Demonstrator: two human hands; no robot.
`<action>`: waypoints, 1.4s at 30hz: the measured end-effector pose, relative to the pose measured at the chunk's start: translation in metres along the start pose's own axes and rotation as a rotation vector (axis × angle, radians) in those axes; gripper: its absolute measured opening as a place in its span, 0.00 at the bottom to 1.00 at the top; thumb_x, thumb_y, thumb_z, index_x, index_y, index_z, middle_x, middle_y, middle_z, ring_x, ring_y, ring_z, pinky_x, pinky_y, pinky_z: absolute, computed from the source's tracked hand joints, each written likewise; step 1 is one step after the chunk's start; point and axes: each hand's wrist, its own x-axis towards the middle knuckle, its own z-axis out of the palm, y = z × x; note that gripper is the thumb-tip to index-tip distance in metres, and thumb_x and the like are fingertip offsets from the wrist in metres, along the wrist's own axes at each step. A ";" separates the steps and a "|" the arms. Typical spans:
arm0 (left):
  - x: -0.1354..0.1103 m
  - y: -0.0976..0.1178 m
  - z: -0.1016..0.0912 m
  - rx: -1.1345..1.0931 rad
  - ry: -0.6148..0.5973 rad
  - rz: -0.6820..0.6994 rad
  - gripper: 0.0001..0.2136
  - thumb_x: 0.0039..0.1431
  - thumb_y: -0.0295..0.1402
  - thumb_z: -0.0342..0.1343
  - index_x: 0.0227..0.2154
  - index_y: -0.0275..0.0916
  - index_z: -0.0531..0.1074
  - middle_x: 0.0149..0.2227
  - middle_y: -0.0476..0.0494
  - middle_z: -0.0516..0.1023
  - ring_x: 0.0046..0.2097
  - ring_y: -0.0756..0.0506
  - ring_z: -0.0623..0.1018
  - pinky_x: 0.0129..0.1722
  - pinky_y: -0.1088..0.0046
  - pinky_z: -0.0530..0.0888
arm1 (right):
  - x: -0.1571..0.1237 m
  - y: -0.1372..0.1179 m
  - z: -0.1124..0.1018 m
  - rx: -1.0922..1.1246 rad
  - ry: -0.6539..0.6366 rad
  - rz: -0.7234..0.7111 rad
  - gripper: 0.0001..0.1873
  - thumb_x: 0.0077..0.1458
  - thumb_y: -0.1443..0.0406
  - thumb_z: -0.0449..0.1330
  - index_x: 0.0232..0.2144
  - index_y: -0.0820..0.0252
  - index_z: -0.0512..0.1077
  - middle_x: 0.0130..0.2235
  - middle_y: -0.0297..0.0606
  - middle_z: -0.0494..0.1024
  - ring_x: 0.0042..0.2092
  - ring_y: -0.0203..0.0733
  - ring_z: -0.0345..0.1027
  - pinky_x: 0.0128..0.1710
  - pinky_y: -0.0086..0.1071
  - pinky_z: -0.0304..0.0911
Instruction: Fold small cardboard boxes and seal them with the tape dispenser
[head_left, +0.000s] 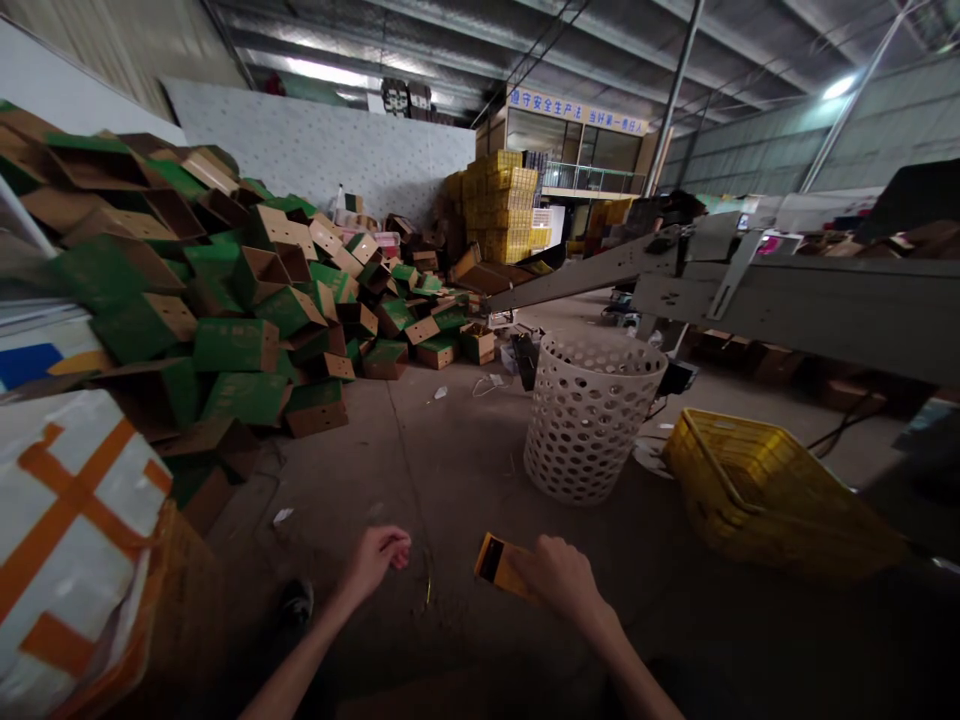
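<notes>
Right hand (559,580) low over concrete floor (450,450), gripping small yellow card (496,565) by one end. Left hand (375,560) beside it, apart, fingers half curled, nothing visible inside. White basket (589,420) and yellow crate (765,490) stand beyond; green boxes (232,340) heaped at far left.
</notes>
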 end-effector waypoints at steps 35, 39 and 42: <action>0.004 -0.068 0.012 0.614 -0.131 0.156 0.14 0.57 0.42 0.55 0.33 0.39 0.81 0.37 0.39 0.83 0.44 0.40 0.78 0.47 0.65 0.72 | -0.005 0.008 -0.001 0.022 0.016 -0.077 0.24 0.63 0.52 0.54 0.41 0.67 0.79 0.43 0.57 0.81 0.48 0.59 0.77 0.44 0.40 0.67; 0.007 -0.080 0.012 0.569 -0.047 0.122 0.13 0.55 0.39 0.55 0.35 0.38 0.81 0.54 0.34 0.79 0.55 0.38 0.77 0.56 0.63 0.72 | -0.007 0.009 -0.002 0.011 0.013 -0.088 0.24 0.63 0.52 0.54 0.41 0.67 0.79 0.43 0.58 0.81 0.48 0.59 0.77 0.44 0.41 0.68; -0.005 -0.091 0.008 0.617 0.081 -0.023 0.13 0.54 0.36 0.57 0.39 0.35 0.81 0.59 0.31 0.75 0.62 0.36 0.73 0.63 0.63 0.66 | -0.006 0.010 -0.002 0.025 0.025 -0.100 0.26 0.62 0.50 0.55 0.42 0.68 0.79 0.43 0.58 0.81 0.48 0.60 0.77 0.44 0.42 0.68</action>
